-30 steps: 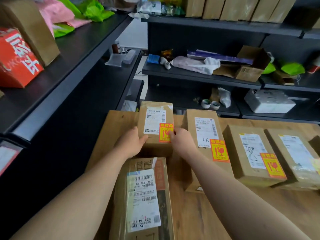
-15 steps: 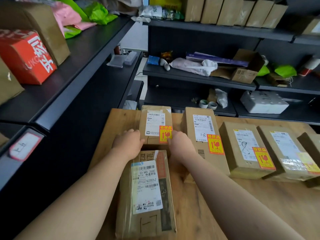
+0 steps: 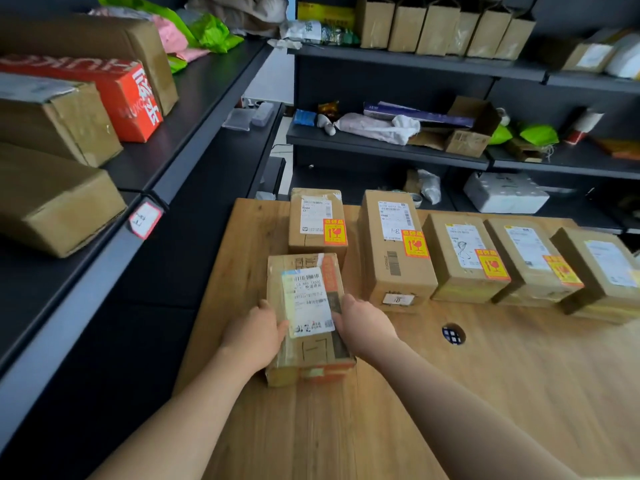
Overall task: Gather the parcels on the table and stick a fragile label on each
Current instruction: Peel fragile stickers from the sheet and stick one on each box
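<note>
Unlabelled parcel (image 3: 304, 317) lies flat on table (image 3: 485, 393), near its left edge, straight ahead of you. Long axis runs away from you, far end pointing at small labelled parcel (image 3: 317, 220) just behind; shipping slip faces up. Your left hand (image 3: 254, 336) clasps left side, your right hand (image 3: 367, 327) clasps right side, fingers curled over top edges at near half. Both hands equally near. No fragile label visible on it; likely sticker goes beside slip next.
</note>
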Available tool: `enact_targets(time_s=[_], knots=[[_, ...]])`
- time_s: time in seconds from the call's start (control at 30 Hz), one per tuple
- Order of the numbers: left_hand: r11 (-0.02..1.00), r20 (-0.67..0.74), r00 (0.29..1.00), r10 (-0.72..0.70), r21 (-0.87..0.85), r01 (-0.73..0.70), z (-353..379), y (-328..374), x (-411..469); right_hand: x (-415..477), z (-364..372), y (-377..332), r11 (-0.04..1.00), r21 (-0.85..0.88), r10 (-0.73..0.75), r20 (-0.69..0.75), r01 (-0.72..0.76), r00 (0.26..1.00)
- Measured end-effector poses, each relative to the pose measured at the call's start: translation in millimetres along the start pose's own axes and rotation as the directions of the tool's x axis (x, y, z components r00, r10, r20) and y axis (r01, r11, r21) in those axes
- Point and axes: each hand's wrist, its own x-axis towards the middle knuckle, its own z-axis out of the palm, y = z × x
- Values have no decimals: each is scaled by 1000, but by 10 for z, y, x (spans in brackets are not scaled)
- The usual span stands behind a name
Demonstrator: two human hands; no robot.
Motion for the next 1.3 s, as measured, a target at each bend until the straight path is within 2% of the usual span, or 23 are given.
enact_targets(time_s=[0.07,0.17,0.3,0.4,0.57,0.83,1.07,1.3], knots=[[994,25,1000,-17,-104,19,72,2,-102,-132,80,-2,997,57,47,6,-47,999],[985,26,1000,-14,-171,18,140,22,-270,-369,105,35,994,90,61,-12,-59,998],[989,35,999,24,-150,-18,224,177,-601,-816,91,217,991,110,76,-34,-72,996],[983,28,996,90,-162,-84,254,438,-884,-1180,43,465,987,107,122,-49,-117,991],[973,-5,976,219,-77,-218,357,1043,-1283,-1760,-56,1017,975,117,198,-81,-188,977],[961,17,964,265,-83,-262,802,2083,-1947,-2634,-169,2062,969,74,242,-111,-235,964],[974,22,976,216,-78,-214,1175,2642,-2402,-3042,-38,2708,979,81,194,-68,-188,979],[990,32,990,138,-38,-137,1269,2790,-2502,-3074,3,2854,984,121,139,-60,-131,988]])
